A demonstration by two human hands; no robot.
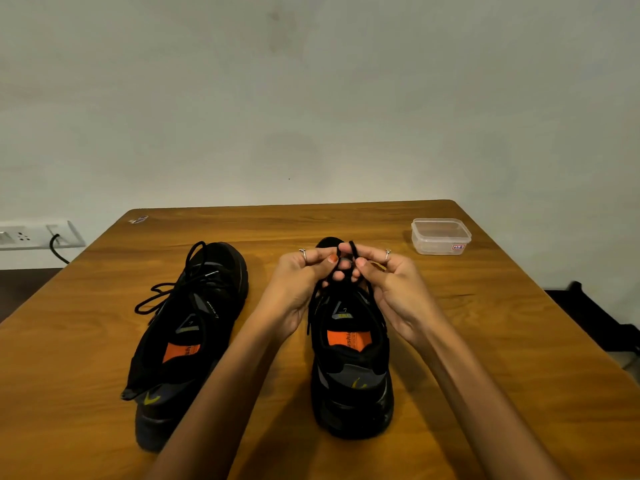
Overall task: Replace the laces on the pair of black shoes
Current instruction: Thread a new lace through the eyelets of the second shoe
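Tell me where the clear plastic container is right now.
In the head view, the clear plastic container sits near the far right corner of the wooden table, beyond and to the right of the right hand, apart from both shoes.

Two black shoes (188, 337) (351, 358), two hands (301, 285) (393, 289), two finger rings (303, 252) (388, 252), one clear plastic container (440, 236) at two o'clock, one wooden desk (485, 341), one wall socket panel (38, 233) at nine o'clock

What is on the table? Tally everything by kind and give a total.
Black shoes: 2 (left shoe, right shoe)
Black laces: 2 (loose lace, held lace)
Clear plastic container: 1
Small sticker: 1
Total: 6
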